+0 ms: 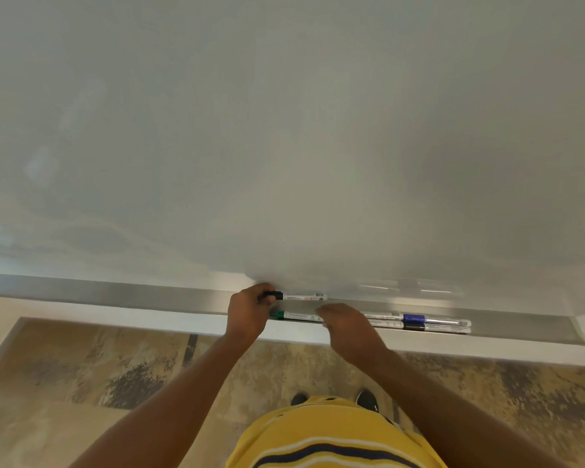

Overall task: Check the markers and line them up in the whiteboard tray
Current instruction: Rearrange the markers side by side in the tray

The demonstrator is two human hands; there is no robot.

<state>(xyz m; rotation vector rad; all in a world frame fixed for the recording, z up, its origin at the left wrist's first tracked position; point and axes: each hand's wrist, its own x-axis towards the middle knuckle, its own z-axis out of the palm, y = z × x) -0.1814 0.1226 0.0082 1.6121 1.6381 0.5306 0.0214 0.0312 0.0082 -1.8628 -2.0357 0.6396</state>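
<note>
Left hand (247, 312): gripping black-capped marker (299, 296) at its cap end.
Right hand (347, 327): hovering loosely curled over tray (115, 295), grip unclear.
Risk: marker may be slipping, knocking green marker (298, 315) off the near lip.

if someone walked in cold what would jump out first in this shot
The two hands meeting at the metal tray under the big blank whiteboard: the left hand holds a black-capped marker by its cap end, level against the board's bottom edge. The right hand hovers over the tray, where a green-capped marker lies left of it and a blue-capped marker and another dark-capped one lie to its right.
</note>
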